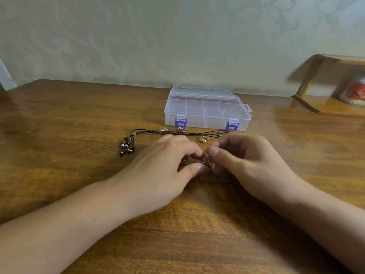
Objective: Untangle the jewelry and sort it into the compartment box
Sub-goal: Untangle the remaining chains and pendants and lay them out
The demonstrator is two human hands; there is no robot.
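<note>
Both hands low over tabletop (79,123), left hand (167,165) and right hand (243,161) pinching chain tangle (207,162) between fingertips; beyond, cord necklace (177,133) lying crosswise; farther, compartment box (205,109) latched shut, dead ahead

Pale patterned wall (138,36) behind glossy brown wooden table (59,125); small wooden shelf (325,107) at right.

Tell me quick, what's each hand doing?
Left hand: pinching the tangled chain.
Right hand: pinching the same tangled chain.
</note>
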